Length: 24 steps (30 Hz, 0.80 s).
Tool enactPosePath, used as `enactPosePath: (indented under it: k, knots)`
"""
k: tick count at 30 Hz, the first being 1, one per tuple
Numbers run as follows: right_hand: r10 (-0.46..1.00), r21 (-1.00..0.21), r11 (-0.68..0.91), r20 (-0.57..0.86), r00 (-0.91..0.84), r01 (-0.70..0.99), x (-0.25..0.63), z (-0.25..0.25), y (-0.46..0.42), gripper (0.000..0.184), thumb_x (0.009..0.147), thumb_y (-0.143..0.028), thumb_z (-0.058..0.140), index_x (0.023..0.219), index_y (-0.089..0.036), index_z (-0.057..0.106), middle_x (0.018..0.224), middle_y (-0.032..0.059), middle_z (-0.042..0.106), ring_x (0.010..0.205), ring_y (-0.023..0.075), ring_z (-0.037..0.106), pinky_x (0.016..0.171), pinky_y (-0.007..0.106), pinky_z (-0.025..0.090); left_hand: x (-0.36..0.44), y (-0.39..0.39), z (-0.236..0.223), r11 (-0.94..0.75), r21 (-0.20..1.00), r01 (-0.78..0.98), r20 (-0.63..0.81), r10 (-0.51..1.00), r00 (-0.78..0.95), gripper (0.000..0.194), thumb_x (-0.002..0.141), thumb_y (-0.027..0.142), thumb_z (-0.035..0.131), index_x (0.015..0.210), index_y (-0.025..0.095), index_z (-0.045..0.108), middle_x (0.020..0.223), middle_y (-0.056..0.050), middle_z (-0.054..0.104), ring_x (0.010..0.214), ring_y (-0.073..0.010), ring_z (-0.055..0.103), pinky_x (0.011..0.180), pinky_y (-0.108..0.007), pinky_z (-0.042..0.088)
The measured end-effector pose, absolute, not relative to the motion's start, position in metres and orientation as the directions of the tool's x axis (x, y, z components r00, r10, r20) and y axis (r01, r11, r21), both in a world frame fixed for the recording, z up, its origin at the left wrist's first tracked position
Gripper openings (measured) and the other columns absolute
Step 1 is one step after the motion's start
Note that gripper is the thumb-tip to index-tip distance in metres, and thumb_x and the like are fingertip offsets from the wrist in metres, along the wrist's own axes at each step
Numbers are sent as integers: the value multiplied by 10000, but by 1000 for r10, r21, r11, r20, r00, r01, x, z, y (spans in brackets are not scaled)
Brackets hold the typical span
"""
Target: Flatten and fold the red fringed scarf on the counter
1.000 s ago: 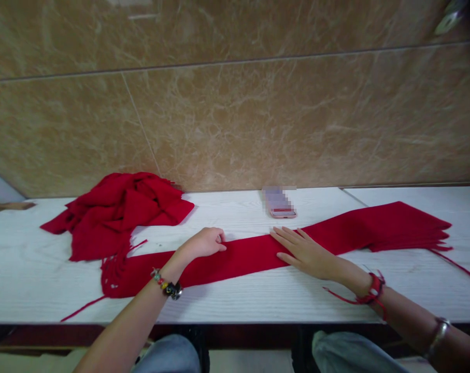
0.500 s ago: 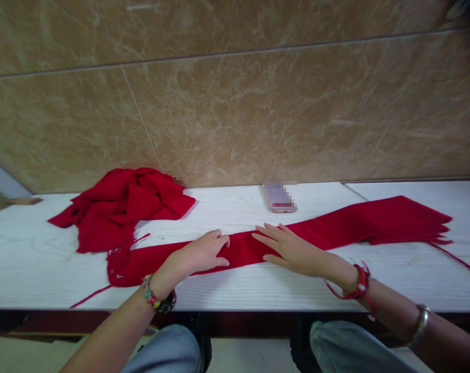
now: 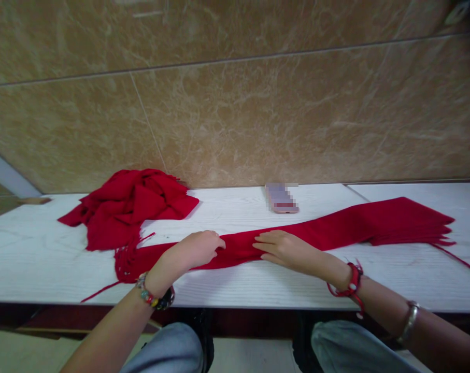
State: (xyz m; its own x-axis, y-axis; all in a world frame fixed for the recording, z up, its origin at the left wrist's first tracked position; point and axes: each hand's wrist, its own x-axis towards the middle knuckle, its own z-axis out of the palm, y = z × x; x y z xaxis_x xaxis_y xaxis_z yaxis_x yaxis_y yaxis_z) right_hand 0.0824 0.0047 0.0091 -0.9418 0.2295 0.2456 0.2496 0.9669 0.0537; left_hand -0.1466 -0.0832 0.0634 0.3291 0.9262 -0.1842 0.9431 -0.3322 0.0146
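Observation:
A long red scarf (image 3: pixel 336 228) lies folded into a narrow strip across the white table, with fringe at both ends. My left hand (image 3: pixel 199 249) is on the middle of the strip, its fingers curled down and closed on the cloth; its thumb is mostly hidden. Just to the right, my right hand (image 3: pixel 289 249) rests on the same strip with fingers stretched out to the left, lying on the fabric. Between the two hands the cloth looks slightly rumpled. Another red fringed cloth (image 3: pixel 129 204) sits in a crumpled heap at the back left, meeting the strip's left end.
Behind the strip, a phone (image 3: pixel 282 199) lies near the wall. The brown tiled wall (image 3: pixel 258 119) borders the back of the white table (image 3: pixel 235 290). A small brown object (image 3: pixel 34 200) is at the far left corner. My knees are below the front edge.
My left hand's fingers have curled in on the scarf, and my right hand's fingers have drawn closer together. The strip's lower edge now bulges a little between them. The view has shifted slightly.

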Motion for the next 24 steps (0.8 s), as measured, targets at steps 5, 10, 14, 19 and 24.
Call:
enactPosePath:
  k: [5, 10, 14, 19, 24]
  knots:
    - [258, 5, 963, 271, -927, 269, 70, 17, 1, 267, 843, -141, 404, 1014, -148, 608, 971, 95, 647, 921, 178, 580, 816, 312, 440, -151, -82, 71, -347, 16, 938, -149, 927, 345, 271, 739, 89, 426, 869, 207, 632, 875, -44, 651, 831, -170, 591, 748, -259, 432]
    - [323, 10, 941, 256, -911, 337, 45, 22, -6, 223, 817, -165, 456, 992, -139, 591, 937, 99, 641, 873, 188, 583, 768, 303, 424, -144, -86, 83, -276, -183, 943, -80, 961, 266, 245, 779, 85, 390, 871, 169, 601, 902, -82, 621, 820, -196, 592, 697, -284, 447]
    - [460, -6, 883, 218, -861, 470, 26, 37, -6, 217, 823, -140, 413, 936, -153, 597, 899, 76, 655, 812, 181, 601, 696, 267, 417, -136, -89, 89, -196, -300, 933, -1, 979, 206, 267, 789, 49, 359, 930, 156, 558, 894, -89, 602, 801, -215, 593, 654, -304, 449]
    - [545, -71, 833, 272, -793, 548, 15, 54, 1, 267, 863, -169, 350, 970, -174, 594, 943, 63, 657, 868, 165, 598, 723, 233, 393, -142, -86, 84, -126, -404, 906, 118, 975, 189, 272, 836, 57, 332, 1012, 161, 512, 910, -85, 551, 808, -196, 576, 689, -303, 442]
    - [560, -55, 822, 255, -788, 566, 12, 51, 9, 271, 868, -162, 338, 974, -174, 587, 950, 69, 655, 868, 167, 601, 706, 237, 394, -159, -81, 66, -253, -401, 880, 135, 934, 330, 227, 840, 107, 400, 921, 193, 594, 966, -84, 507, 856, -192, 540, 736, -317, 431]
